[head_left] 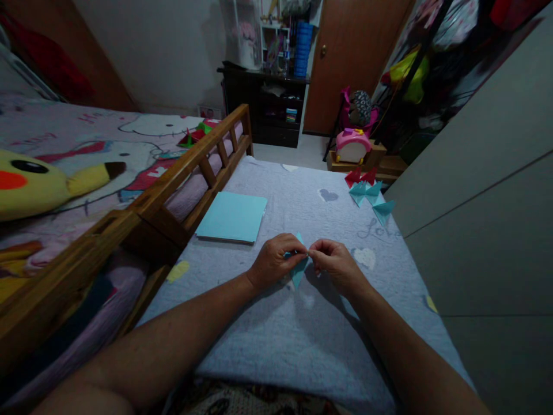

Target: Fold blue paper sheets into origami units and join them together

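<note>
**Folded teal paper [299, 278] pinched between two hands in a dim bedroom**

A pale blue cloth [294, 199] printed with hearts covers the surface, beside a wooden rail [185, 165]; a brown door [358, 57] stands beyond. The left hand [276, 260] and right hand [336, 262] angle inward, thumb and fingers of each nipping the paper's edge. Left lies a paper stack [232, 216]; far right, folded pieces [372, 191].

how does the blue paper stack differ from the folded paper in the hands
The blue paper stack is flat and four-sided; the folded paper shows pointed ends. The stack looks larger than the folded paper. The stack lies untouched; the folded paper is in the left hand, the right hand pinching at its edge. Both are light blue.
</note>
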`<control>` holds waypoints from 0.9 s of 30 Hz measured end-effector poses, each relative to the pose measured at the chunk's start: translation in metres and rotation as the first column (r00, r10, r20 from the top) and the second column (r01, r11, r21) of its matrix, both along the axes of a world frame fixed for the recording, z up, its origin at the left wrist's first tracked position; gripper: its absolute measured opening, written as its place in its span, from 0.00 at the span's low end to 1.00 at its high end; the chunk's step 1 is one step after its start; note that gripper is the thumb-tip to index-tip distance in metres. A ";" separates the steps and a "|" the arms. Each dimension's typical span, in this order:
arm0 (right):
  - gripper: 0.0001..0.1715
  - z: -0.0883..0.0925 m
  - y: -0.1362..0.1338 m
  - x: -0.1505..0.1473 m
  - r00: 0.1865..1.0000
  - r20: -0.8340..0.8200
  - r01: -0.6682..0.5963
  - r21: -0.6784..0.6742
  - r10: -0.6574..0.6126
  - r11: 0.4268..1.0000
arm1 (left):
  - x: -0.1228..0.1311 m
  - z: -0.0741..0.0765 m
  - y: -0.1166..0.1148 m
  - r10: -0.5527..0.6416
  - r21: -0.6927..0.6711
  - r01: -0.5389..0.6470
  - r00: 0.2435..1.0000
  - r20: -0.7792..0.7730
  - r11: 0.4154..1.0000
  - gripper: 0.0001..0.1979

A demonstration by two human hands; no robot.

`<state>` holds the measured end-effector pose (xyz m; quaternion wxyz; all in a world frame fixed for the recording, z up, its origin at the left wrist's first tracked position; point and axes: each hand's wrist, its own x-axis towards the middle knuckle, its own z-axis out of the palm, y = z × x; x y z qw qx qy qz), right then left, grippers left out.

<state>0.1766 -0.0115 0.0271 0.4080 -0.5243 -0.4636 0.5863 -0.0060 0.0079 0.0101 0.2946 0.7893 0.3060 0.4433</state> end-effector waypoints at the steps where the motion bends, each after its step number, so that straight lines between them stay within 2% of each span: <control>1: 0.15 0.000 0.000 0.000 1.000 -0.001 -0.002 -0.003 0.002 1.000 | 0.000 0.000 0.000 0.000 0.002 0.000 1.000 0.001 1.000 0.05; 17: 0.15 0.001 0.001 0.002 1.000 -0.014 -0.027 -0.047 0.026 0.999 | 0.002 0.000 -0.002 0.000 -0.001 0.000 1.000 -0.005 1.000 0.04; 27: 0.14 0.001 0.001 0.003 0.999 0.018 -0.042 -0.013 0.042 0.999 | 0.002 0.001 -0.002 -0.007 0.003 0.007 1.000 0.000 1.000 0.04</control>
